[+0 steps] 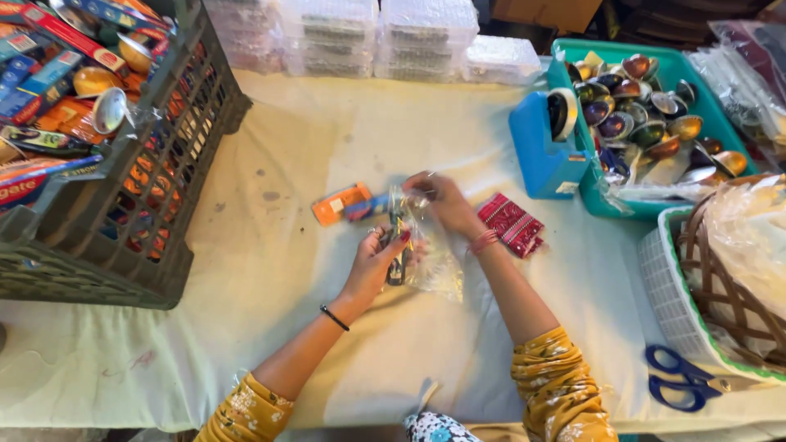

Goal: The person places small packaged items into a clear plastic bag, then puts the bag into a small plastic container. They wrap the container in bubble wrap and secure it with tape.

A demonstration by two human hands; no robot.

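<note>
My sleeves (557, 385) are mustard yellow with a floral print. Just right of my hands lies a red patterned pouch (511, 223); just left, an orange packet (341, 203). Blue-handled scissors (679, 378) lie well right, by a teal tray (647, 51) of shiny multicoloured bowls. The worktop (270, 278) is cream.

Clear bag (426, 254) in hands; orange packet (341, 203) beside; boxes (49, 57) in crate.

Looks like a small packing workshop. Cloth-covered table (286, 327), grey crate (164, 164) of boxed goods upper left, teal bin (655, 211) of shiny metal bowls upper right, tape dispenser (544, 151), scissors (684, 381), stacked wrapped packs (377, 33) at top.
</note>
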